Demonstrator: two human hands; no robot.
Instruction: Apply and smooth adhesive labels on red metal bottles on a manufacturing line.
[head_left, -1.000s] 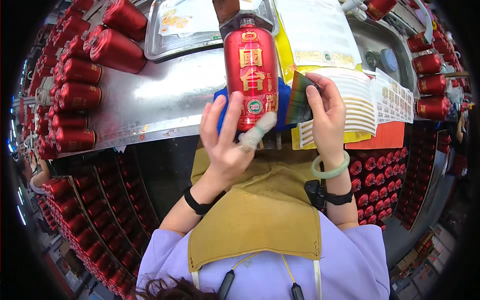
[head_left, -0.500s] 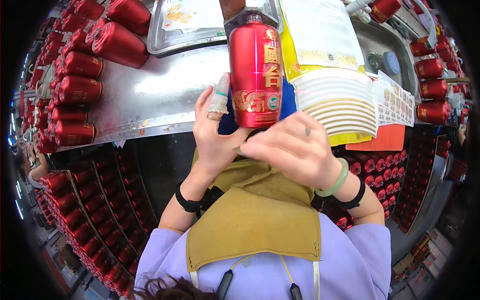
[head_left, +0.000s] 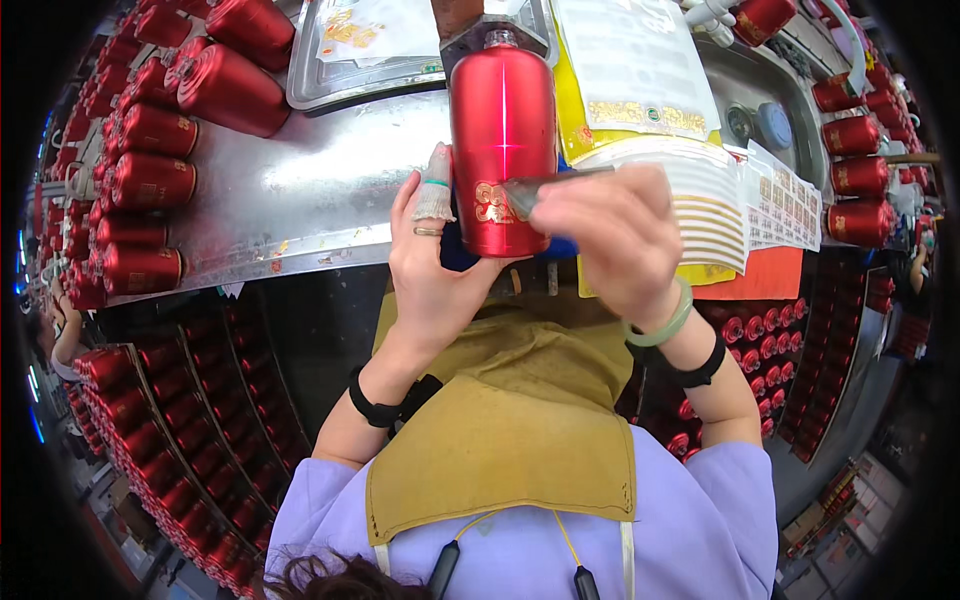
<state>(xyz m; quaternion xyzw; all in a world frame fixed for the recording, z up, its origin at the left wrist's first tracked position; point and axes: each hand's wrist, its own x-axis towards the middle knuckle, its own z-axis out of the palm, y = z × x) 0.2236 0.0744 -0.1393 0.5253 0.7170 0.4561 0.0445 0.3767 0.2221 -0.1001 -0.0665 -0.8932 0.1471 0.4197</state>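
Note:
A glossy red bottle (head_left: 503, 110) lies with its neck pointing away from me, its capless mouth at a metal block (head_left: 465, 22). Gold ornament shows on its side near the base. My left hand (head_left: 433, 255) grips the base end, thumb under the bottom edge and a finger wrapped in white covering along the left side. Over the bottle's lower right, my right hand (head_left: 620, 230) is closed on a thin grey pointed tool (head_left: 525, 193), blurred by motion. The tool's tip is by the gold ornament; I cannot tell whether it touches.
Red bottles (head_left: 150, 180) crowd the metal table (head_left: 330, 180) at left. A metal tray (head_left: 310, 85) sits at the back. Right of the bottle lie white sheets (head_left: 640, 60) and gold-striped strips (head_left: 690, 210), with a sink (head_left: 790, 80) beyond. Racks of bottles (head_left: 170, 420) stand below.
The bottle has rolled, so its large gold characters no longer face up. My right hand has risen from below the base to over the bottle's lower right side. My left hand stays at the base.

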